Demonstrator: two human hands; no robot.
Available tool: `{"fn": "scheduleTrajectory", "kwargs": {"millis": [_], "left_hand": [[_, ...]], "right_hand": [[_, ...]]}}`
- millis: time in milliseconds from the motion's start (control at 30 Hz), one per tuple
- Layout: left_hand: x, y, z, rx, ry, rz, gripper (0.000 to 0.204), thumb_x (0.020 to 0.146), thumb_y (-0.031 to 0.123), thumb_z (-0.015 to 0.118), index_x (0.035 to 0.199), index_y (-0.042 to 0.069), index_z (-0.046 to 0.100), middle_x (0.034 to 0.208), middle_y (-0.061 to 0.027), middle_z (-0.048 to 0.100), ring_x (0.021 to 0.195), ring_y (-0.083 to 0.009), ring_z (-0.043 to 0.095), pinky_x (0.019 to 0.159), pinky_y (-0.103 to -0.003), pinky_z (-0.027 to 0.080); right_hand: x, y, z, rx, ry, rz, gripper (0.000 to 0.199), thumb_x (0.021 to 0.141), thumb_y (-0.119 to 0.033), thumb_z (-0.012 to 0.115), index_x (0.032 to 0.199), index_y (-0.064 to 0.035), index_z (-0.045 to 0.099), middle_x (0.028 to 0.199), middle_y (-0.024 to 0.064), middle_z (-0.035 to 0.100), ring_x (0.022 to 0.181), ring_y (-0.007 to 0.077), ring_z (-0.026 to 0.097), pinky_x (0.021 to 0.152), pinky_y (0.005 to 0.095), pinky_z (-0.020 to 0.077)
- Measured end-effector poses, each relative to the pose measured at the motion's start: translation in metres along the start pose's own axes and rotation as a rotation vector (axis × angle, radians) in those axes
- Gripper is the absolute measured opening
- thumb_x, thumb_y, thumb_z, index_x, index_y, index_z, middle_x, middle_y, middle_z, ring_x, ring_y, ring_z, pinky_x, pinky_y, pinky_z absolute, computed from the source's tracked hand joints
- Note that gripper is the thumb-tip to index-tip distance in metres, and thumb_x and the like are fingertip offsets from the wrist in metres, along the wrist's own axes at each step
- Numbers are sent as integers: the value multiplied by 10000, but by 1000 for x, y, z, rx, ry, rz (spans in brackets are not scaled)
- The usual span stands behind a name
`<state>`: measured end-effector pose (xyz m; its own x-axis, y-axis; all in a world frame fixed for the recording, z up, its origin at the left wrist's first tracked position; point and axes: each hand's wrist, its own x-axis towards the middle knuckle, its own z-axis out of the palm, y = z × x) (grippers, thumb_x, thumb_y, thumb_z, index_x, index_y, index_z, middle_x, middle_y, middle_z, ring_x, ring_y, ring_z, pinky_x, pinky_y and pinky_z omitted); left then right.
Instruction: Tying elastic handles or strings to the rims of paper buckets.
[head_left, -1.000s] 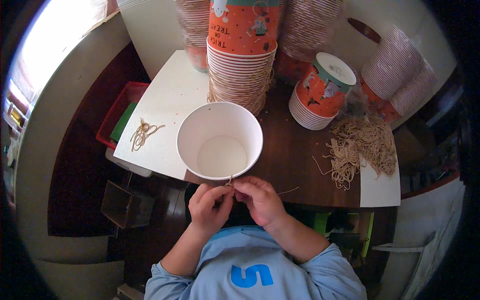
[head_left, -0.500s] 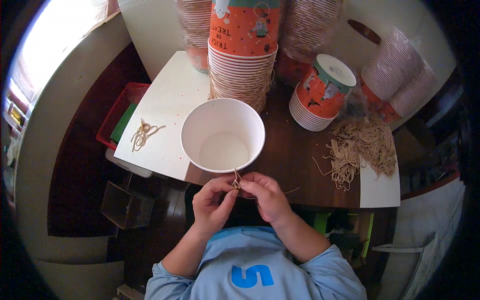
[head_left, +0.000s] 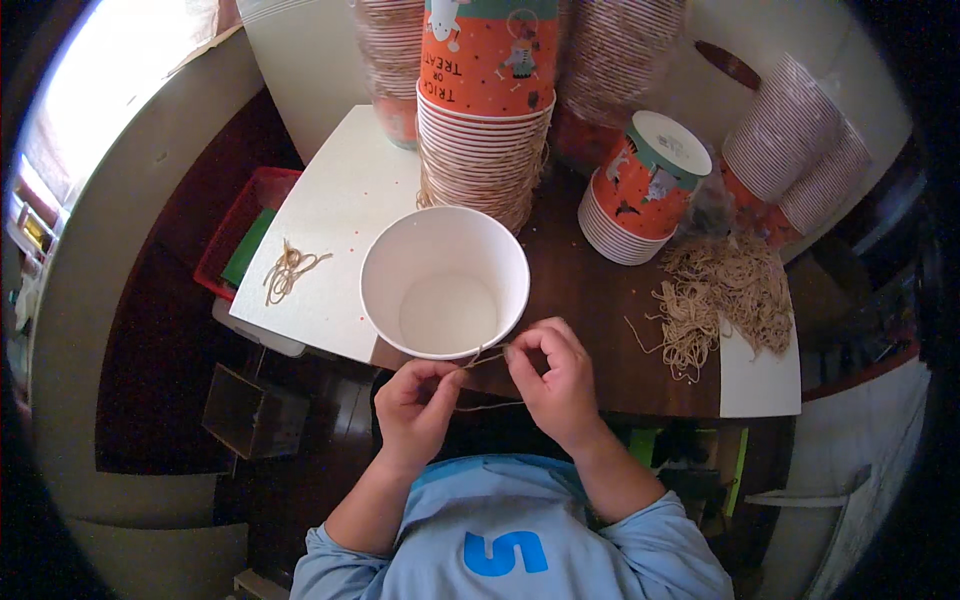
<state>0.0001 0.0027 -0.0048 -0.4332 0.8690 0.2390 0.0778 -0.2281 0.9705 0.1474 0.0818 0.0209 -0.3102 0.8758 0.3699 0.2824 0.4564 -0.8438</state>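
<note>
A white paper bucket (head_left: 445, 240) stands upright at the table's front edge, its open mouth facing me. At its near rim, a thin tan cord (head_left: 487, 358) runs up to the bucket wall and stretches between my hands. My left hand (head_left: 415, 400) pinches the cord between thumb and forefinger just left of the rim's nearest point. My right hand (head_left: 553, 378) pinches another part of it a little to the right, thumb against forefinger. One length of the cord sags below, between the hands. How it joins the bucket is too small to make out.
Behind the bucket rises a tall stack of orange printed buckets (head_left: 485, 150) with cords hanging on it. A shorter upside-down stack (head_left: 640, 190) stands right of it. A heap of tan cords (head_left: 730, 295) lies at the right; a few cords (head_left: 290, 270) lie at the left.
My hands have moved apart, the right one going right, pulling the cord out between them. The bucket has shifted slightly toward me.
</note>
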Motion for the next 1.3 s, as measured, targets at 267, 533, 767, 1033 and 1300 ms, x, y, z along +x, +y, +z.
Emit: {"fn": "scheduleTrajectory", "kwargs": {"millis": [267,533,767,1033,1300], "left_hand": [[-1,-2,-11,-469,-218,-434,143,891,61,588,1004,-27,584,826,-77,653,641,-83,563,597,-204,473],[-28,16,-23,-249,-315,-469,148,918,124,574,1002,14,627,746,-29,641,596,-53,530,540,-193,436],[-33,40,-24,45,-352,-152,108,891,94,600,943,4,631,757,-44,639,650,-68,561,567,-208,446],[-36,88,-35,-123,-772,-112,100,854,45,598,900,-31,646,838,-134,675,709,-150,634,644,-250,497],[-25,91,-87,-379,-612,-379,457,827,31,630,1258,-50,502,780,-58,591,726,-105,546,654,-231,433]], "right_hand": [[-1,7,4,-382,120,-282,177,732,-94,685,856,-75,561,866,68,567,788,269,558,717,383,415],[-16,1,-7,-356,-5,-631,329,734,-119,699,1049,-95,607,1056,76,565,832,231,563,728,378,431],[-2,-2,4,-249,-73,-907,268,724,-127,657,981,-52,646,1037,103,603,788,193,582,640,327,464],[17,2,2,-200,-28,-723,238,699,-49,704,929,-68,645,935,75,635,755,230,626,634,324,509],[41,9,-60,-8,-307,-449,170,688,17,720,821,-48,637,871,100,645,810,244,639,716,324,522]]}}
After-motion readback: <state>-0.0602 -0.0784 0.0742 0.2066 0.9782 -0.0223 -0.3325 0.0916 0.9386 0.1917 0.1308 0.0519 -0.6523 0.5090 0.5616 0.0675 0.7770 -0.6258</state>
